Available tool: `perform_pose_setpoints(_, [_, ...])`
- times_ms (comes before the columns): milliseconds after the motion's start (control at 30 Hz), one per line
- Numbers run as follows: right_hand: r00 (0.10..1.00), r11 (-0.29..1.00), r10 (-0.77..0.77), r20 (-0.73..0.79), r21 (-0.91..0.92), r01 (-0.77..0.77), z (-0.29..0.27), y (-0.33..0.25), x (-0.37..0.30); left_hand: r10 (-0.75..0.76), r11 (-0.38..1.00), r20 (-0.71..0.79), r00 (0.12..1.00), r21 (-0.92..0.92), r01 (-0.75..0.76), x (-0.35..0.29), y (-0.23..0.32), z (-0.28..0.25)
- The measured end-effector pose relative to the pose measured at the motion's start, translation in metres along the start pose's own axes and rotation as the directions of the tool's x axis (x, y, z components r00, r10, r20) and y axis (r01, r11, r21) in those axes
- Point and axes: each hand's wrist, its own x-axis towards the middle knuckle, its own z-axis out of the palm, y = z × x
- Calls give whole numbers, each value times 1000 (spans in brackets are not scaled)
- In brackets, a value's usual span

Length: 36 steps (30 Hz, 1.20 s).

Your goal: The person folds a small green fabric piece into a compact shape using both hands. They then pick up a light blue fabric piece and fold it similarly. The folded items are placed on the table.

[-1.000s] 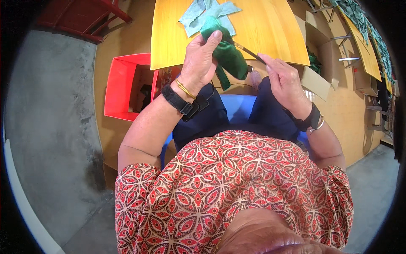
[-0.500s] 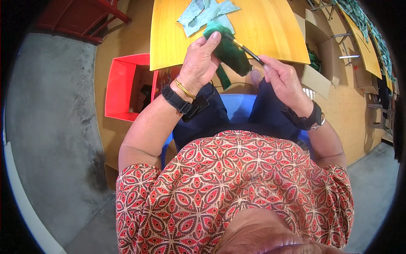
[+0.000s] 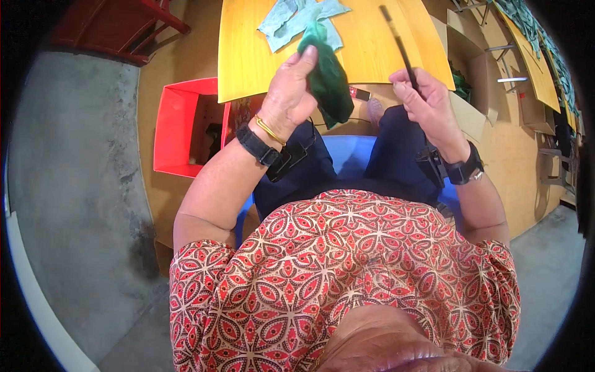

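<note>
My left hand (image 3: 290, 84) pinches a dark green piece of cloth (image 3: 331, 84) between thumb and fingers. The cloth hangs down past the near edge of the yellow table, and its upper end is lighter green. In my right hand (image 3: 429, 105) is a slim paintbrush (image 3: 404, 53) with a dark handle and a metal band, its tip up and away from me. The brush is apart from the cloth and blurred by motion. Beyond my left hand, several pale blue-green cloth pieces (image 3: 290, 28) lie overlapping on the yellow table (image 3: 248, 62).
A red open box (image 3: 173, 133) stands left of my knees, with dark things inside. Right of the table is an open cardboard box (image 3: 471, 46) holding green cloth. A red chair (image 3: 118, 28) is at the far left; another table (image 3: 533, 59) with green cloth runs along the right.
The paintbrush has come off the green cloth and swung right, its tip now pointing up. My left hand keeps the cloth, which hangs a little lower.
</note>
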Motion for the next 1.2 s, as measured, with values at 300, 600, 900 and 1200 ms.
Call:
perform_pose_setpoints(300, [994,998,-2,109,58,-4,17,11,-7,-153,986,72,986,77,148,-27,-30,28])
perform_pose_setpoints(600, [986,952,101,136,273,-135,14,8,-4,92,687,-47,995,726,-29,-25,-24,24])
perform_pose_setpoints(900, [994,990,-90,59,-105,96,17,11,-3,-7,682,135,991,725,-94,-29,-29,25])
perform_pose_setpoints(1200, [937,831,-349,31,-452,324,22,-1,-2,25,602,90,996,794,-87,-28,-20,30])
